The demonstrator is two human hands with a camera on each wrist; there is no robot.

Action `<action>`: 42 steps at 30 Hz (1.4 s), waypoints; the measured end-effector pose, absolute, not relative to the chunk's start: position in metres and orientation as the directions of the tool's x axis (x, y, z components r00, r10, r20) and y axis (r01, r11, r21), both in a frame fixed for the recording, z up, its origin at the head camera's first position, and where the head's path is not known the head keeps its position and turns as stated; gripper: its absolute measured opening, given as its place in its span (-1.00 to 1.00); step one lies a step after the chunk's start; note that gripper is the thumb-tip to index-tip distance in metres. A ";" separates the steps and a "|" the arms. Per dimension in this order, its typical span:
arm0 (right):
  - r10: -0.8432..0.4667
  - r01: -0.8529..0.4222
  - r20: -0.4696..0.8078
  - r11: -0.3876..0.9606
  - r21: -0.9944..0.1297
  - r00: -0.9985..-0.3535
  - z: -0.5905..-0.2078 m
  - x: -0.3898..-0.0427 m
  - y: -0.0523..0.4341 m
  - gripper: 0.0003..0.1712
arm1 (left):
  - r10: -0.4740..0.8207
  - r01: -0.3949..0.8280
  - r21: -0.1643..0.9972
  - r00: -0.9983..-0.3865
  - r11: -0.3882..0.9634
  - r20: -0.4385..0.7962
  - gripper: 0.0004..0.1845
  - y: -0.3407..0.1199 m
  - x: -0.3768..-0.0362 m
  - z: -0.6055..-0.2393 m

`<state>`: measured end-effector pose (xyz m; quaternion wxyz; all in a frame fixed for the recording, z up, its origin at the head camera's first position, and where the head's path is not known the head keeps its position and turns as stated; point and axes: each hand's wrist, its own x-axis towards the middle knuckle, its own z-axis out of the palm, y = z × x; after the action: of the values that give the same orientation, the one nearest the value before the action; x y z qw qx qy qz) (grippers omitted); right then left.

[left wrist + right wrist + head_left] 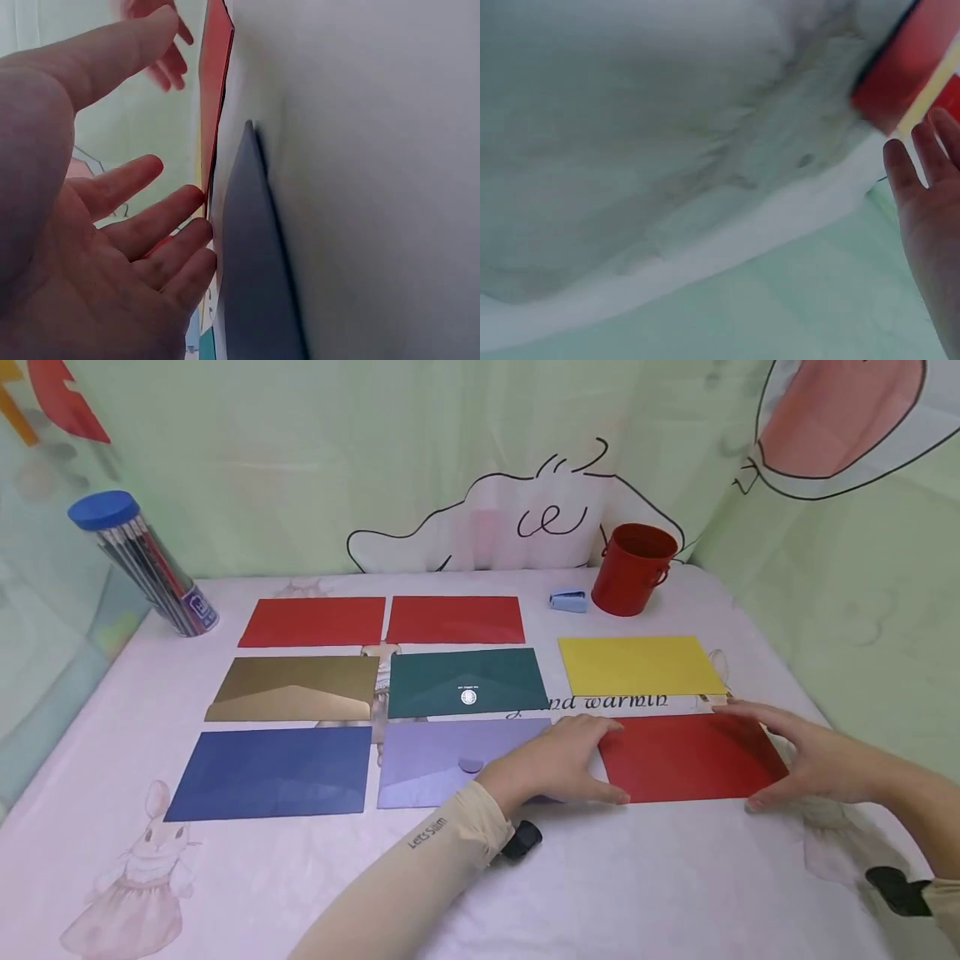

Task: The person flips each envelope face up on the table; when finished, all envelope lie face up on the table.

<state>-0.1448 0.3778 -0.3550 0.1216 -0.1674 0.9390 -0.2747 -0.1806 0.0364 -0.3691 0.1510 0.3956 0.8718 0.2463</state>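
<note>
While resting flat on the table (pixel 675 877) near the front right, red envelope (pixel 690 757) touched at both ends by left hand (pixel 555 764) and right hand (pixel 817 760), fingers straight, gripping nothing; may slide onto lilac envelope (pixel 435 760) if pushed unevenly.

Bright even light, blurry wrist views

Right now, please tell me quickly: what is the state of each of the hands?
Left hand: open, straight fingers touching the left edge of the red envelope.
Right hand: open, fingers touching its right edge.
</note>
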 end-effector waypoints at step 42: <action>-0.260 -0.113 -0.195 0.826 -0.552 -0.946 -0.366 -0.134 0.389 0.36 | 0.726 0.635 0.407 -0.678 0.656 -0.114 0.10 0.042 -0.174 -0.369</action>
<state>-0.1336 0.3891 -0.3661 0.1318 -0.0986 0.9463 -0.2782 -0.1735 0.0417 -0.3692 0.1343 0.3783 0.9001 0.1695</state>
